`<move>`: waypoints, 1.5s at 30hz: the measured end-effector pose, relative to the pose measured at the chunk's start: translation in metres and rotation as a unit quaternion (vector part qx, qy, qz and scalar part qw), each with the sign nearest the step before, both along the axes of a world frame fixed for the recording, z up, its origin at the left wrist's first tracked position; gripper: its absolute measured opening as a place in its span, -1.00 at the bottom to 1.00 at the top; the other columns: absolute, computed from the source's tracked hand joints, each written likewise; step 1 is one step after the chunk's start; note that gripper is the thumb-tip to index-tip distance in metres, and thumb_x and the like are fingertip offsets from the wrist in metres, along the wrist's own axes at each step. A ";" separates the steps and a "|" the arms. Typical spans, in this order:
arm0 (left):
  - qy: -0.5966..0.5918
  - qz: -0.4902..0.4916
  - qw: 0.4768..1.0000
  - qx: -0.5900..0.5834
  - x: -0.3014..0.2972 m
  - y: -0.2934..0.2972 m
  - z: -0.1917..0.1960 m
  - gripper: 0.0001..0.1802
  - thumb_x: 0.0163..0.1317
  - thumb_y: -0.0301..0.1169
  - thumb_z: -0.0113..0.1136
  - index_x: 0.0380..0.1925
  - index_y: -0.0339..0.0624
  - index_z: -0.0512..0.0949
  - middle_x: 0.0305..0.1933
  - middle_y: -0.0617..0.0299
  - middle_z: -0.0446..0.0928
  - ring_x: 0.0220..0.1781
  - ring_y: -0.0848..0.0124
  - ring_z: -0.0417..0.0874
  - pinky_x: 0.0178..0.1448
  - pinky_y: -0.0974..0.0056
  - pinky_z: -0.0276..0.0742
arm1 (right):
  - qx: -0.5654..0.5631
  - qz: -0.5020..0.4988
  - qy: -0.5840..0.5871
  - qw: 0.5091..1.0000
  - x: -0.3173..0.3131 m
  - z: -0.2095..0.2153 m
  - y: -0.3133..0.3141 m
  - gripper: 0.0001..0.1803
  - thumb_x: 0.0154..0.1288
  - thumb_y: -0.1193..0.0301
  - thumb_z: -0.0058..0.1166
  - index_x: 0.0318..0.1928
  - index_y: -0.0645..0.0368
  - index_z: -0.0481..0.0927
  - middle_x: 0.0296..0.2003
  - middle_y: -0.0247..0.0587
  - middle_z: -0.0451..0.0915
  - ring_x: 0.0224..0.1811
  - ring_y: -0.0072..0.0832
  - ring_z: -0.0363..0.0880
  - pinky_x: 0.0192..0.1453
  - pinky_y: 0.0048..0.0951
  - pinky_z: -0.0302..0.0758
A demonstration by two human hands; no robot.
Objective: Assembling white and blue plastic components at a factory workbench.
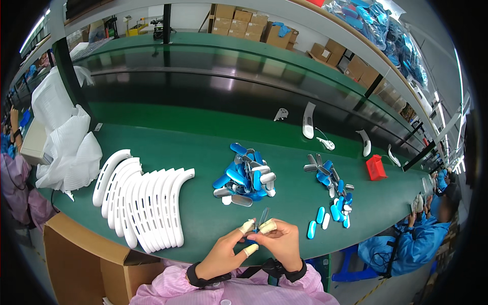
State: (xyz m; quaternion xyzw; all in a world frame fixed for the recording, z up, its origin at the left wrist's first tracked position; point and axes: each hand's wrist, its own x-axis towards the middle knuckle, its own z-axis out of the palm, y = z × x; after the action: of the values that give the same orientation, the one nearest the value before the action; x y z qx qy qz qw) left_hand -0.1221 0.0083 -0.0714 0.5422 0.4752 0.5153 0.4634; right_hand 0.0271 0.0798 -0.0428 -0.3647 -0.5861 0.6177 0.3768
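Observation:
At the table's front edge, my left hand (222, 255) and my right hand (282, 245) meet, fingertips pinched together. Pale finger cots cover several of my fingertips. Between them is a small oval piece with a clear, bluish strip (264, 215) standing up from it; my fingers hide most of it. Just beyond my hands lies a heap of oval pieces (236, 176), some faced in shiny blue, others white or grey. More blue oval pieces (311, 230) are scattered right of my right hand. Curved white slotted shells (179, 208) stand in a row to the left.
White foam wrapping (76, 152) is piled at the far left. An open cardboard box (76, 259) stands below the table's left edge. A red bin (375, 168) and white curved parts (308, 122) sit at the back right. A co-worker in blue (406, 254) is at the right.

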 end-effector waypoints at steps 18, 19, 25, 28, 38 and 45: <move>0.078 0.015 0.997 -0.006 -0.030 0.026 -0.007 -0.50 0.18 -0.58 0.09 0.17 -0.28 0.37 -0.15 0.13 0.50 -0.18 0.32 0.54 -0.14 0.34 0.46 | -0.015 0.155 -0.024 0.988 -0.017 -0.034 0.056 -0.86 0.16 0.52 0.29 -0.29 0.32 0.62 -0.43 -0.43 0.59 -0.39 -0.79 0.46 -0.36 -0.70 0.39; 0.066 -0.002 0.997 -0.028 -0.031 0.026 -0.003 -0.54 0.22 -0.55 0.11 0.16 -0.29 0.38 -0.11 0.15 0.50 -0.15 0.39 0.54 -0.12 0.36 0.46 | -0.007 0.153 -0.038 0.987 -0.016 -0.036 0.057 -0.86 0.16 0.52 0.29 -0.31 0.31 0.61 -0.44 -0.45 0.57 -0.41 -0.80 0.44 -0.38 -0.71 0.36; -0.145 0.046 0.985 -0.086 -0.024 0.021 -0.024 -0.63 0.32 -0.50 0.09 0.12 -0.30 0.40 -0.08 0.22 0.56 -0.08 0.55 0.54 -0.11 0.44 0.46 | -0.015 0.139 -0.039 0.989 -0.019 -0.022 0.045 -0.87 0.19 0.52 0.27 -0.36 0.27 0.56 -0.49 -0.52 0.51 -0.48 -0.84 0.36 -0.45 -0.70 0.29; -0.163 0.066 0.984 -0.035 -0.026 0.021 -0.028 -0.68 0.33 -0.49 0.08 0.07 -0.29 0.44 -0.10 0.21 0.60 -0.07 0.52 0.58 -0.10 0.45 0.48 | 0.052 0.044 -0.041 0.997 -0.013 -0.026 0.038 -0.87 0.18 0.52 0.27 -0.37 0.24 0.54 -0.48 -0.51 0.50 -0.48 -0.82 0.36 -0.44 -0.70 0.30; -0.207 0.140 0.968 0.003 -0.048 0.006 -0.004 -0.77 0.33 -0.55 0.05 -0.02 -0.27 0.50 0.01 0.14 0.58 -0.04 0.39 0.63 -0.14 0.43 0.49 | 0.492 0.165 -0.413 0.749 0.016 -0.017 0.007 -0.90 -0.02 0.50 0.21 -0.49 0.14 0.52 -0.40 -0.23 0.58 -0.28 -0.29 0.56 -0.35 -0.31 0.49; -0.231 0.164 0.959 -0.022 -0.047 0.002 0.003 -0.81 0.28 -0.58 0.09 -0.10 -0.30 0.49 -0.02 0.04 0.59 -0.13 0.40 0.65 -0.21 0.44 0.48 | 0.336 -0.006 -0.396 0.854 0.006 -0.012 0.047 -0.87 0.03 0.43 0.26 -0.48 0.16 0.56 -0.45 -0.24 0.56 -0.37 -0.32 0.53 -0.33 -0.32 0.48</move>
State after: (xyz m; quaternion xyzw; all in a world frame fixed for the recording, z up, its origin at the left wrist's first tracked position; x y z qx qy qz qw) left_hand -0.1692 0.0104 -0.0679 0.3128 0.4486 0.6848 0.4816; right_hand 0.0326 0.1271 -0.0553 -0.4331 -0.8554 0.1839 0.2165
